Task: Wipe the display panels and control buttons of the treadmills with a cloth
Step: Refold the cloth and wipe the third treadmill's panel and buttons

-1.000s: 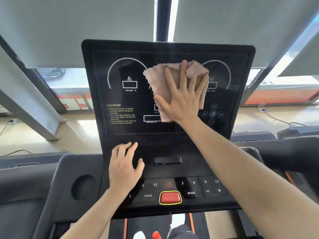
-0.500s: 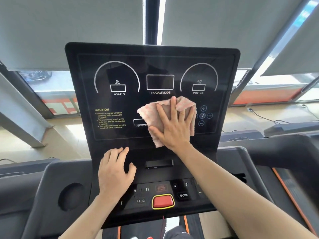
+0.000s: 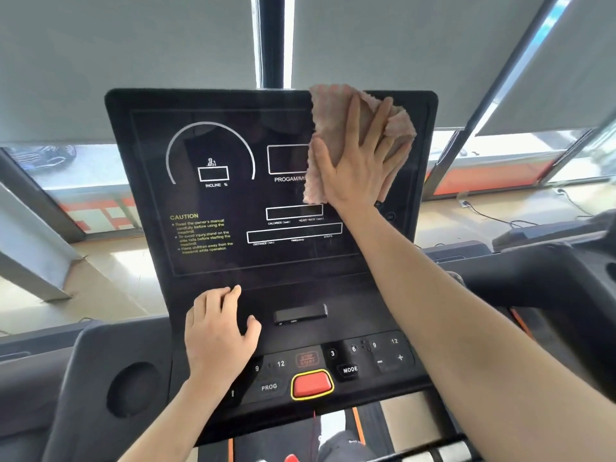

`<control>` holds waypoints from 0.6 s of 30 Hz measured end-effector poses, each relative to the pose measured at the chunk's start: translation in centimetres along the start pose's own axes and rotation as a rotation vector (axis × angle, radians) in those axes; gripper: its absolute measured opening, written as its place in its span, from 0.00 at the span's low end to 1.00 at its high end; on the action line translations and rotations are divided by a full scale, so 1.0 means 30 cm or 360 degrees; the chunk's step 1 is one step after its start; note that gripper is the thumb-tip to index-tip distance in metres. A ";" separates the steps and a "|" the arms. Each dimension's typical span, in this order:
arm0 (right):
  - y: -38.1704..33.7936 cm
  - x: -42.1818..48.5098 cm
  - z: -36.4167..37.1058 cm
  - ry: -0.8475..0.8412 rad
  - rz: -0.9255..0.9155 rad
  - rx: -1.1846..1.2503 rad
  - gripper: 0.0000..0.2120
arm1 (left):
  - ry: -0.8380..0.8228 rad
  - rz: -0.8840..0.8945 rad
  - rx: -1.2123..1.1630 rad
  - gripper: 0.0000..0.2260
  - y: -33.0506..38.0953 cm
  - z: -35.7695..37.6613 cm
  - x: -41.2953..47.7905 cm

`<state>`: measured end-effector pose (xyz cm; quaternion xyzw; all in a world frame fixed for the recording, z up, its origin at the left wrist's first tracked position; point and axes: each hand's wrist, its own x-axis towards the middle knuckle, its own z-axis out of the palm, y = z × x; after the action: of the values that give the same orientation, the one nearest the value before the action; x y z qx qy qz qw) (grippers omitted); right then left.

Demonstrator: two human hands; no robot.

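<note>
Background around you: windows, blinds, floor clutter.
Grey blinds (image 3: pixel 133 61) hang over the top of the glass on both sides of a dark mullion (image 3: pixel 270 38). You've got a car (image 3: pixel 46 155) visible through the left window and an orange band (image 3: pixel 483 176) through the right one. A slanted grey beam (image 3: pixel 33 235) sits low on your left. Black cables (image 3: pixel 493 219) trail across the pale floor (image 3: pixel 110 255) on your right.

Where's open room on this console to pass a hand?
Free: display panel left half, from its left edge to the cloth; ledge between left hand and right forearm. Crowded: upper right, where right hand presses the cloth; lower left, under left hand.
</note>
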<state>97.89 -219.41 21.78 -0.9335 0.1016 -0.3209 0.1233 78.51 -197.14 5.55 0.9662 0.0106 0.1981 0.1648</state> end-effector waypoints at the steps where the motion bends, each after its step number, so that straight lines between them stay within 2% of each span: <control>1: 0.011 -0.025 0.012 -0.0016 0.0058 0.0012 0.39 | -0.0006 0.0009 0.0010 0.23 0.005 -0.002 0.000; 13: 0.199 -0.407 0.158 -0.0306 0.0607 0.0040 0.40 | -0.0309 0.0540 -0.0145 0.25 0.207 0.066 0.059; 18: 0.219 -0.359 0.144 -0.0328 0.0667 0.0016 0.39 | -0.0234 0.0637 -0.0193 0.22 0.204 0.090 0.101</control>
<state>91.53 -222.02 10.36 -0.9193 0.2784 -0.1918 0.2017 82.07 -203.52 6.34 0.9492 -0.2053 0.1561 0.1803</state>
